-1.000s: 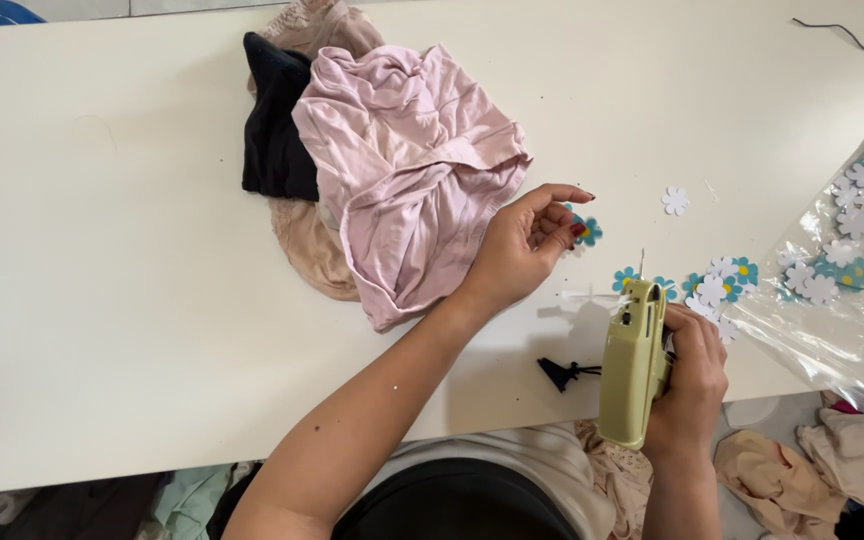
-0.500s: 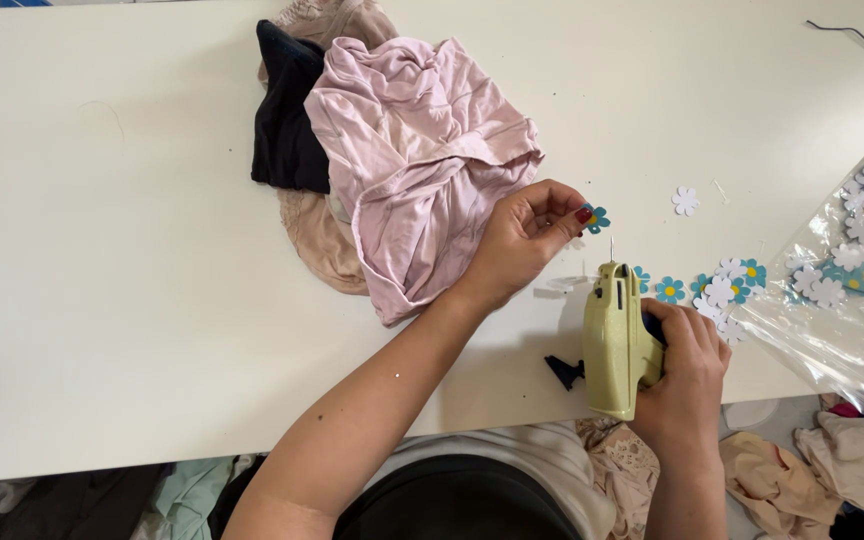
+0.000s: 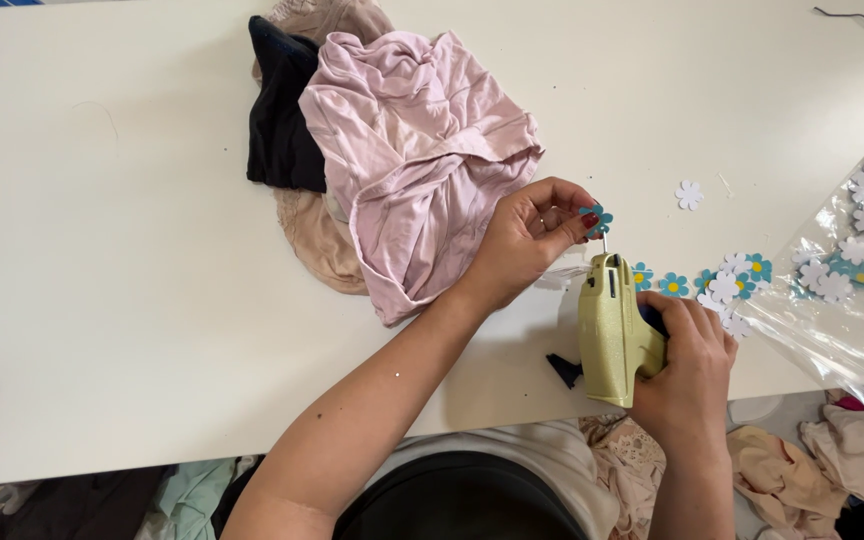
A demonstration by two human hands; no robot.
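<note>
On the white table (image 3: 152,300) | pink garment (image 3: 417,170) bunched over dark and beige cloth | right hand (image 3: 687,370) closed around green tagging gun (image 3: 612,325), needle up | left hand (image 3: 532,235) pinches blue flower (image 3: 597,218) at needle tip, not yet fixed | many loose flowers (image 3: 727,285) remain unattached.

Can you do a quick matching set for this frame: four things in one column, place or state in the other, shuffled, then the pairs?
Things:
1. pale green tagging gun
2. blue flower cutout
3. pink garment
4. clear plastic bag

Places or states:
A. lies crumpled on the white table, over a black cloth
B. pinched in the left hand fingertips
C. at the right table edge, with flower cutouts on and beside it
D. gripped in the right hand, needle pointing up

Pairs: 1-D, 2-B, 3-A, 4-C
</note>
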